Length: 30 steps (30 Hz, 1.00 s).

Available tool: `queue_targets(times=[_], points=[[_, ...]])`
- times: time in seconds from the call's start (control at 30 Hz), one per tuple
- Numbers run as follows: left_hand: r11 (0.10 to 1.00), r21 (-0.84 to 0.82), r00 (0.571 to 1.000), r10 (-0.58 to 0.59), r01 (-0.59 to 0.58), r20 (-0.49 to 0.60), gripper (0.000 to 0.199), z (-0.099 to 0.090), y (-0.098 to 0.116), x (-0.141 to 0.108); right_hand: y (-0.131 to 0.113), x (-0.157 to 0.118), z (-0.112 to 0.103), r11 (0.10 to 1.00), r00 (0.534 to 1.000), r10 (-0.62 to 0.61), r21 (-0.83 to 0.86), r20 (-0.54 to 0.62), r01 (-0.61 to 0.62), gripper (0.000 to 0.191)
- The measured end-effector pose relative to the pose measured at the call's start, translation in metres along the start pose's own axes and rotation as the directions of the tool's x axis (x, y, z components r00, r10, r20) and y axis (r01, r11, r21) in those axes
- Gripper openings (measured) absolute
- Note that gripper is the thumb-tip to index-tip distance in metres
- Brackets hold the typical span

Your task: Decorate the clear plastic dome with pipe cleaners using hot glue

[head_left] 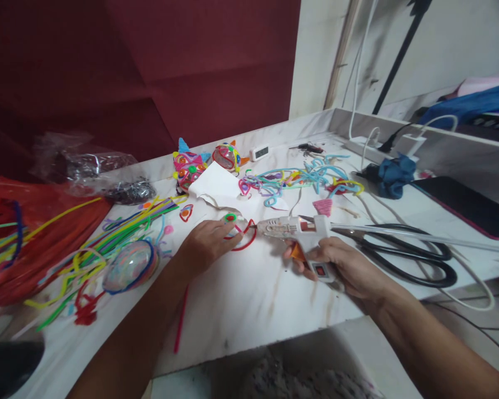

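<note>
My right hand (341, 263) is wrapped round the grip of a hot glue gun (311, 239), fingers at its orange trigger. A clear glue stick (399, 234) trails from the gun's back. The nozzle points left and meets or nearly meets a curved red pipe cleaner (249, 241) on the table. My left hand (208, 244) pinches the left part of that pipe cleaner, the fingertips partly hiding it. Just above those fingers lies a small green-and-red coil (230, 218). A dark pink pipe cleaner (182, 324) lies below my left wrist.
Black-handled scissors (407, 255) and a phone (468, 205) lie right. Behind are decorated balls (224, 158), white paper (216, 185) and tangled pipe cleaners (311, 176). Left stand a clear dome (131, 266), straight pipe cleaners (137, 224) and a red bag (66, 221). Cables run along the right.
</note>
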<state>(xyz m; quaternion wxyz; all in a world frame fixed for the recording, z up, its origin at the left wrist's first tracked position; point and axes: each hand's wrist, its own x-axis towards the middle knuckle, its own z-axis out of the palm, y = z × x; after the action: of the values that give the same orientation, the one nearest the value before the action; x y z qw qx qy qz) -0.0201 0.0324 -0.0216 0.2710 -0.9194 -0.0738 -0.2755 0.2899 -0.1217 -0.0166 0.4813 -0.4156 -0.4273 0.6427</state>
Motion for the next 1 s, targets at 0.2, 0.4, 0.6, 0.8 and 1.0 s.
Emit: queue_targets(times=[0.2, 0.4, 0.6, 0.8, 1.0], points=[[0.999, 0.014, 0.999, 0.035, -0.036, 0.022, 0.029, -0.008, -0.001, 0.006, 0.002, 0.0, -0.003, 1.0, 1.0, 0.009, -0.015, -0.007, -0.009, 0.024], [1.0, 0.002, 1.0, -0.009, 0.009, -0.001, 0.029, 0.002, 0.002, 0.0, 0.003, 0.0, -0.004, 1.0, 1.0, 0.002, -0.028, 0.005, -0.002, 0.025], [0.999, -0.007, 0.996, -0.045, 0.046, 0.077, 0.031, 0.004, 0.002, -0.004, 0.002, -0.002, -0.004, 0.999, 1.0, 0.017, -0.039, -0.002, -0.017, 0.028], [0.999, 0.022, 0.995, -0.05, 0.048, 0.09, 0.028, -0.001, 0.004, 0.0, -0.002, -0.002, 0.0, 1.0, 1.0, 0.011, -0.021, -0.012, -0.011, 0.026], [0.999, 0.022, 0.982, -0.034, 0.03, 0.188, 0.029, -0.005, 0.003, 0.004, -0.007, -0.008, 0.007, 1.0, 0.998, 0.016, 0.005, -0.059, -0.016, 0.025]])
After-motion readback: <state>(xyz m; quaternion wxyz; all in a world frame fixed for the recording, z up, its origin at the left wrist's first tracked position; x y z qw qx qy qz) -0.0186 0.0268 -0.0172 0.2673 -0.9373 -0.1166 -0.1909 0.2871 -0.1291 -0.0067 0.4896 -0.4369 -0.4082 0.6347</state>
